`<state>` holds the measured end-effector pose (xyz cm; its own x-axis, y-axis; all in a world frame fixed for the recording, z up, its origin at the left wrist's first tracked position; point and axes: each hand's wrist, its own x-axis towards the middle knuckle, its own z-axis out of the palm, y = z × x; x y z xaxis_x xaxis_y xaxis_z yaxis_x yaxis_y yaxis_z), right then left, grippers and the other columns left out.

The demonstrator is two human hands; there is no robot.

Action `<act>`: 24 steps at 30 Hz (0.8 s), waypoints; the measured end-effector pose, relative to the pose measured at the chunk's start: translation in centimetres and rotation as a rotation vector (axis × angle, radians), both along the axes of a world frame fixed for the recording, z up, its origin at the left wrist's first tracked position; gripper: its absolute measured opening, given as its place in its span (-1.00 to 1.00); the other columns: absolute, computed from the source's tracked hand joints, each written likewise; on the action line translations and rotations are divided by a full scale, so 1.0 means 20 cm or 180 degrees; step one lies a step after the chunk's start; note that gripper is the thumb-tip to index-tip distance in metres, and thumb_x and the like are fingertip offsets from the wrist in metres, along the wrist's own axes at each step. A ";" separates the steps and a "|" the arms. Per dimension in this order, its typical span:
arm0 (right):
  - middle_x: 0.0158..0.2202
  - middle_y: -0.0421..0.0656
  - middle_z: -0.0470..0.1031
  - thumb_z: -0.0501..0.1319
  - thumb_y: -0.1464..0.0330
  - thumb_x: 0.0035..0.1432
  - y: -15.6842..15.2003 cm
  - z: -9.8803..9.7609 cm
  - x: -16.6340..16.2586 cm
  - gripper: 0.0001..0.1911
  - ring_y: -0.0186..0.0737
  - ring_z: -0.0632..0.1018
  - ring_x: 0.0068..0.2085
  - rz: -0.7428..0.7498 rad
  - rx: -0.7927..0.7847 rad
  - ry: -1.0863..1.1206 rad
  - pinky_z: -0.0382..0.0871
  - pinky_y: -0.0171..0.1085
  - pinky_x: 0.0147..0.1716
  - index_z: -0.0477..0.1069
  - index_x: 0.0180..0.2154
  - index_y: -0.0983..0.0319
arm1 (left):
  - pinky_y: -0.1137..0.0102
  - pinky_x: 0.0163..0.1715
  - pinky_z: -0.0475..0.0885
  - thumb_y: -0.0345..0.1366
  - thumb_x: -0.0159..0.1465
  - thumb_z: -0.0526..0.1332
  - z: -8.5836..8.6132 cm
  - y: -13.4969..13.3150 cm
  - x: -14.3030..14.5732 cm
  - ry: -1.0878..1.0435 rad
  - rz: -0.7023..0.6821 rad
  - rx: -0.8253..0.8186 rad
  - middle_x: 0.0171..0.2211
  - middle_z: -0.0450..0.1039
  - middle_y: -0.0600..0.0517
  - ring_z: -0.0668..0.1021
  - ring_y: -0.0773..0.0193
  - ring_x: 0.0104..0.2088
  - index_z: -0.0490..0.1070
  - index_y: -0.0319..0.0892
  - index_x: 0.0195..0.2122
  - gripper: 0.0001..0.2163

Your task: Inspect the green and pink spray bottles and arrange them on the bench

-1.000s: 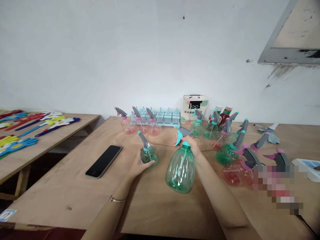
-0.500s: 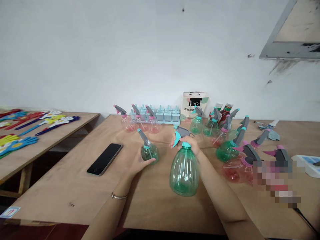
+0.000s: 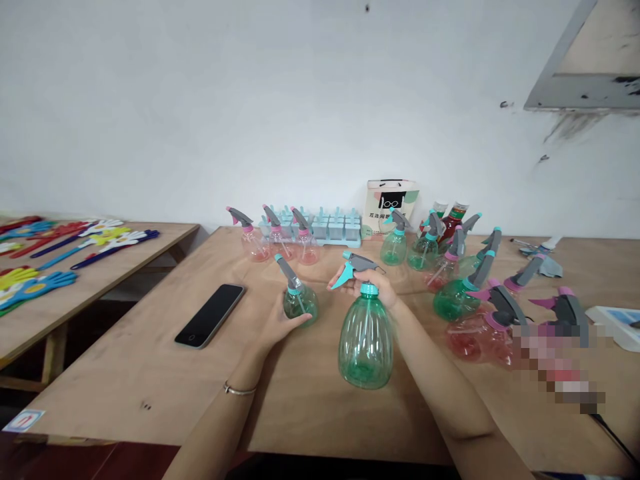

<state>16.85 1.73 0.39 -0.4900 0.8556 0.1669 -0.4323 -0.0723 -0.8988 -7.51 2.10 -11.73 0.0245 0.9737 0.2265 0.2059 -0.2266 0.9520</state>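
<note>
My right hand point(image 3: 377, 288) is wrapped round the neck of a large green spray bottle point(image 3: 366, 340) with a grey and teal trigger head, held upright just above the wooden table point(image 3: 150, 373). My left hand point(image 3: 277, 321) cups a small green spray bottle point(image 3: 299, 300) that stands on the table to the left of the large one. The two bottles are apart.
A black phone point(image 3: 209, 315) lies at left. Three pink spray bottles point(image 3: 276, 241) and blue ice moulds point(image 3: 330, 228) stand at the back, beside a small printed box point(image 3: 391, 207). Several green and pink spray bottles point(image 3: 465, 287) crowd the right. Coloured hand clappers point(image 3: 60, 250) lie on the left table.
The large green bottle has swung from tilted to upright in my right hand and moved slightly away from me. My left hand has stayed on the small bottle.
</note>
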 end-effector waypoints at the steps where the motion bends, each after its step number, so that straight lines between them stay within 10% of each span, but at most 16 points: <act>1: -0.36 -0.06 0.62 0.26 0.17 -0.11 0.00 0.00 0.00 -0.74 0.05 0.62 -0.12 0.0044 0.0035 0.0003 0.48 -0.08 -0.12 0.46 -0.41 0.21 | -0.07 0.21 0.33 -0.17 -0.07 0.49 0.00 0.00 0.00 -0.0006 0.0002 0.0002 0.07 0.45 -0.18 0.49 -0.14 0.14 0.23 -0.16 0.07 -0.30; 24: -0.43 -0.13 0.57 0.23 0.23 -0.01 -0.08 0.10 0.08 -0.79 -0.10 0.58 -0.27 -0.0057 0.0782 -0.0706 0.43 -0.16 -0.21 0.50 -0.36 0.22 | -0.03 0.20 0.34 -0.17 -0.09 0.52 -0.06 0.02 -0.01 -0.0060 -0.0018 0.0012 0.07 0.46 -0.13 0.50 -0.11 0.13 0.25 -0.11 0.09 -0.28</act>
<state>18.55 0.16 2.40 -0.5228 0.8117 0.2603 -0.2233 0.1642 -0.9608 -7.67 2.55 -12.85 0.0259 0.9727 0.2308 0.1867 -0.2315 0.9548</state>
